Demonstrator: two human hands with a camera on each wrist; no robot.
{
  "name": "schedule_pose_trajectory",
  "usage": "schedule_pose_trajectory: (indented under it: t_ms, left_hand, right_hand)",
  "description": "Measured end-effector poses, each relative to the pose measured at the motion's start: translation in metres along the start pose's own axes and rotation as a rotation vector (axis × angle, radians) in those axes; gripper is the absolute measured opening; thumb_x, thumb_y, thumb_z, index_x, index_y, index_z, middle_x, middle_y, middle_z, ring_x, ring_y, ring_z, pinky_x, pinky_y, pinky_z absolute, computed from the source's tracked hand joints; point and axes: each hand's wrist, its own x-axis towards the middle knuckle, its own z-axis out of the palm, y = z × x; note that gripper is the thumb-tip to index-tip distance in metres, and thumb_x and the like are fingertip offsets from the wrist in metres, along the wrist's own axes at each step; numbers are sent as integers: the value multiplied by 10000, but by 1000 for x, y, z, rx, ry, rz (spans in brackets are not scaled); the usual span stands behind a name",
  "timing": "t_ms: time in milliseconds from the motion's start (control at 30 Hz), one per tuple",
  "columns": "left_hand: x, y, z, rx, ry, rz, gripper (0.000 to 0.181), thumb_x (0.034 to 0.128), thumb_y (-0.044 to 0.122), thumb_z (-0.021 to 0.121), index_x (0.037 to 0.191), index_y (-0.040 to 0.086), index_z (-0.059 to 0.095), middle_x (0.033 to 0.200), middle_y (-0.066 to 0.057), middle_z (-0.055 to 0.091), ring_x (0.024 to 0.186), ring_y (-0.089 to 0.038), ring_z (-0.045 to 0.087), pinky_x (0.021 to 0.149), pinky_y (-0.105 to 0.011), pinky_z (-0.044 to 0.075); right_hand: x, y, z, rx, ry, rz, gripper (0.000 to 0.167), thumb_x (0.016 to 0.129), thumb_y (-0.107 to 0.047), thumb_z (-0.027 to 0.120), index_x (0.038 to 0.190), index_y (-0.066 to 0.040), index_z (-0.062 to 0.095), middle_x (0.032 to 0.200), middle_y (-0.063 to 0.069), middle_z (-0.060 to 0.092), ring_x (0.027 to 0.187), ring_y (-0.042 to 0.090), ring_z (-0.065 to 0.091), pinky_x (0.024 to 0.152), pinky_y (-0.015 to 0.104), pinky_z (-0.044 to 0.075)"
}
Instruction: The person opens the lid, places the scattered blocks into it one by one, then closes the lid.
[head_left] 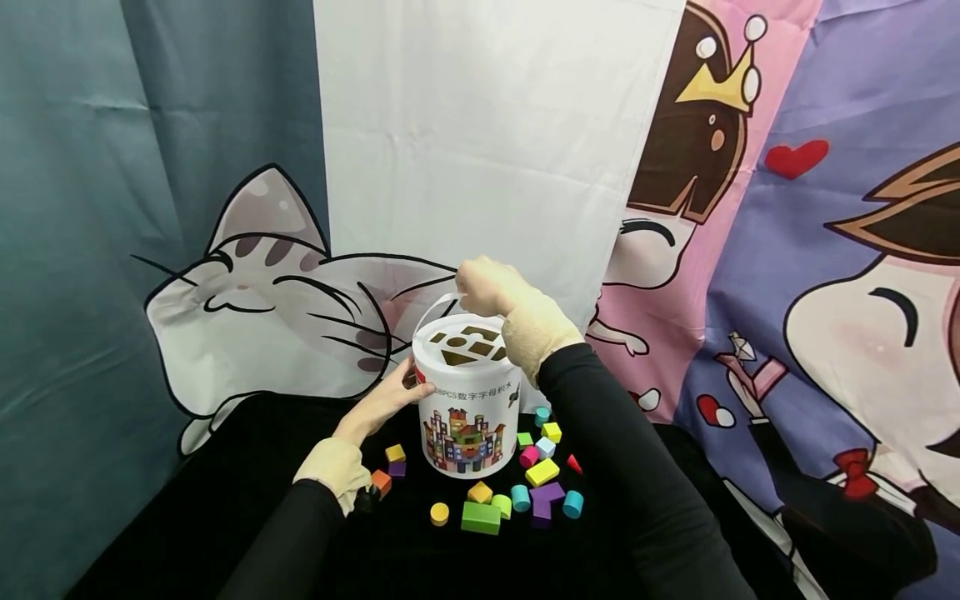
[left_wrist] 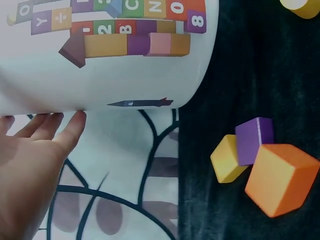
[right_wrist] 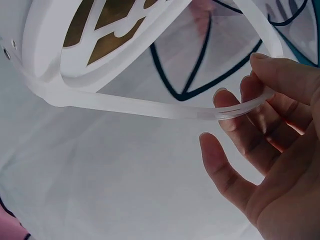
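A white plastic bucket printed with a block castle stands upright at the middle of the table. Its white lid has cut-out shapes. My right hand is above the lid, with its fingers hooked round the raised white handle; in the right wrist view the thumb and index finger lie close to the strap. My left hand rests on the bucket's left side, its fingers fairly straight. Fingertips touch the wall in the left wrist view. The bucket's inside is hidden.
Several coloured blocks lie on the black cloth, among them a green block, a yellow block and a blue cylinder. Left of the bucket are an orange block, a purple block and a yellow block. Behind hang printed curtains.
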Motion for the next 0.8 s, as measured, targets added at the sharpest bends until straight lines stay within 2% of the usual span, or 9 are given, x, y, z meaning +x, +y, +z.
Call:
schedule_pose_trajectory:
  t_ms: [100,200,367,567,700,800]
  left_hand:
    - [-3,5,-5,-20,-21,55,837,945,321,663,1578,239,122,1503,-87,332,1354,-302,346,1064,-516,306]
    - [-8,11,-12,-32,-39,96,827,948,309,662,1579,247,132,1521,-86,317,1375,-301,320,1078,-514,281]
    - [-23,21,-26,-31,-60,111,824,941,301,665,1579,206,152,1513,-113,331,1336,-318,359,1059,-495,301]
    - [-44,30,-40,-8,-109,115,867,924,401,671,1564,93,174,1426,-199,404,1249,-316,424,1013,-435,355]
    - [-60,35,-51,2,-117,93,916,903,488,666,1543,36,193,1379,-217,432,1215,-282,440,991,-385,373]
    - [-73,37,-60,-2,-123,92,906,905,488,664,1513,-18,222,1350,-213,448,1193,-245,457,979,-340,386]
  right_hand:
    - [-4,-4,-6,-1,11,-12,79,834,-110,661,776,-124,609,835,22,581,789,207,547,686,401,463]
    - [-9,-9,-13,5,16,-24,145,831,-101,642,723,-123,547,744,6,506,711,183,493,624,361,427]
    - [-15,-24,-23,54,39,-75,292,797,-62,601,620,-153,389,603,-26,333,587,141,340,522,307,309]
    - [-23,-46,-29,85,58,-132,278,792,-57,609,619,-162,418,614,-35,380,598,130,379,521,292,328]
    - [-27,-59,-29,136,89,-168,305,790,-45,624,600,-166,420,582,-43,371,562,114,351,497,259,300]
    - [-29,-70,-29,168,101,-191,336,802,-54,642,585,-169,414,555,-52,352,532,102,330,479,242,286]
